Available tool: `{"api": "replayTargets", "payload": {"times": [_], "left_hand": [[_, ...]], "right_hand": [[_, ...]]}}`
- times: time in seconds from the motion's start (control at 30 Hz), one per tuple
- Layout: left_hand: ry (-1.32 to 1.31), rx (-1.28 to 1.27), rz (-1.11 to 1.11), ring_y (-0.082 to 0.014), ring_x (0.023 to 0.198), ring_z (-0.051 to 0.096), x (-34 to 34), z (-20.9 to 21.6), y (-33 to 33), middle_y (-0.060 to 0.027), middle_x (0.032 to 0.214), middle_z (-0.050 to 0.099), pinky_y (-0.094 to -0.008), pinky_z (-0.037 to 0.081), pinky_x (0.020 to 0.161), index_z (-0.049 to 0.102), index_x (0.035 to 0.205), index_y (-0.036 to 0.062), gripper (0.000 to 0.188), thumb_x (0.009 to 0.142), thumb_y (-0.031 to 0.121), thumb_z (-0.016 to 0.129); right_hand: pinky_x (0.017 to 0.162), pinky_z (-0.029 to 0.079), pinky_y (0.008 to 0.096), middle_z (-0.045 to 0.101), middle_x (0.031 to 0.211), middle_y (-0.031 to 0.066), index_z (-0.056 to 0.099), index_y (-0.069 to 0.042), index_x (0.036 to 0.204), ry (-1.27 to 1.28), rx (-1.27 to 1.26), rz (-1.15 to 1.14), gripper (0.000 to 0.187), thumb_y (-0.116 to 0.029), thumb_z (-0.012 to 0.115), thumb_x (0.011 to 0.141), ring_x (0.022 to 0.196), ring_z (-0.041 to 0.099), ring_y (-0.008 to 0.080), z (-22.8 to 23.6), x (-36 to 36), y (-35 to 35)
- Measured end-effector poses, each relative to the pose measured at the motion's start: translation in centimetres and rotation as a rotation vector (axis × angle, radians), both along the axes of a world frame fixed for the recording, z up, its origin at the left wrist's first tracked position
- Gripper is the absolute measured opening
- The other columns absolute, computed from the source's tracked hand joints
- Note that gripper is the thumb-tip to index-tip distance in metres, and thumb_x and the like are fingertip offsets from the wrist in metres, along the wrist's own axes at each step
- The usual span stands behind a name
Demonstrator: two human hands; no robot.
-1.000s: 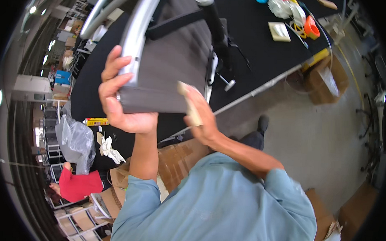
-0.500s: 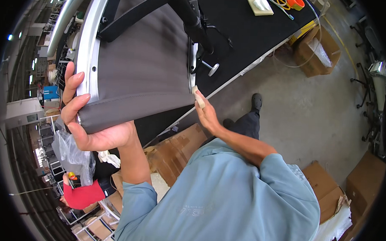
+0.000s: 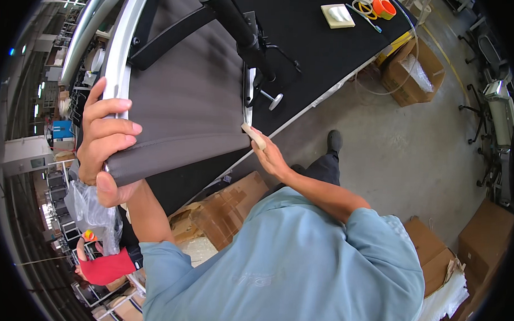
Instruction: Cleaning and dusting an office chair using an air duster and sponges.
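An office chair with a dark grey-brown padded panel [image 3: 186, 84] lies on the black-topped table, its underside facing me. Bright metal rails [image 3: 120, 59] run along its sides, and a black bracket with a cylinder [image 3: 231, 18] crosses it. At the panel's near left corner, my left hand [image 3: 107, 144] is closed round the edge, fingers over the top and thumb below. My right hand [image 3: 271, 158] is at the near right corner. Its fingers hold a small cream pad [image 3: 254, 136] against the edge by the right rail; whether it is cloth or foam I cannot tell.
On the black tabletop [image 3: 311, 60] lie a cream square block [image 3: 337, 16] with a white wad and an orange tape roll [image 3: 383, 6]. Cardboard boxes [image 3: 413, 72] stand on the floor. A person in a red sleeve [image 3: 106, 267] works at the lower left.
My left hand has shifted its grip upward, more fingers now lying over the panel's edge. My right hand and the cream pad have moved slightly left in view, and the chair appears lower.
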State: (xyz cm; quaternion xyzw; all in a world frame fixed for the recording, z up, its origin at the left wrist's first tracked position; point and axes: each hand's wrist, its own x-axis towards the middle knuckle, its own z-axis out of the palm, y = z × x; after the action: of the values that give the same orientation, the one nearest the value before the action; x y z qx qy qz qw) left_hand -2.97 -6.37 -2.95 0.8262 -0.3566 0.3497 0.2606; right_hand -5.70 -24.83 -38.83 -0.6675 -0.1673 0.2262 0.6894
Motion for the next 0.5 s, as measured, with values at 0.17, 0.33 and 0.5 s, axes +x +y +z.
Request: {"api": "replayTargets", "payload": {"times": [0.17, 0.33, 0.5], "left_hand": [[-0.053, -0.12, -0.103, -0.0329, 0.076, 0.061, 1.1, -1.3, 0.2, -0.0152, 0.066, 0.061, -0.0632, 0.044, 0.094, 0.06, 0.077, 0.0013, 0.057, 0.1, 0.043, 0.027], [-0.134, -0.197, 0.113, -0.0334, 0.093, 0.058, 0.8, -2.8, -1.4, -0.0142, 0.079, 0.057, -0.0624, 0.039, 0.106, 0.056, 0.085, 0.003, 0.05, 0.106, 0.033, 0.021], [0.057, -0.245, -0.016, -0.0421, 0.114, 0.061, 1.3, -1.7, -0.2, -0.0231, 0.096, 0.071, -0.0602, 0.033, 0.115, 0.056, 0.074, 0.0021, 0.049, 0.102, 0.027, 0.026]], "right_hand": [[0.125, 0.02, 0.0511, 0.036, 0.159, 0.0218, 0.036, 0.0, 0.155, -0.494, 0.305, -0.143, 0.065, -0.027, 0.058, 0.1, 0.151, 0.029, 0.0397, 12.8, 0.1, 1.9], [0.124, 0.012, 0.0652, 0.054, 0.151, -0.0024, 0.068, -0.018, 0.129, -1.357, 0.538, -0.424, 0.047, -0.02, 0.067, 0.081, 0.148, 0.037, 0.0336, 25.6, 1.7, 5.8], [0.123, 0.009, 0.0647, 0.052, 0.153, -0.0049, 0.064, -0.018, 0.139, -1.895, 0.012, -0.29, 0.05, -0.022, 0.05, 0.091, 0.152, 0.028, 0.0166, 20.8, 3.2, 3.6]]}}
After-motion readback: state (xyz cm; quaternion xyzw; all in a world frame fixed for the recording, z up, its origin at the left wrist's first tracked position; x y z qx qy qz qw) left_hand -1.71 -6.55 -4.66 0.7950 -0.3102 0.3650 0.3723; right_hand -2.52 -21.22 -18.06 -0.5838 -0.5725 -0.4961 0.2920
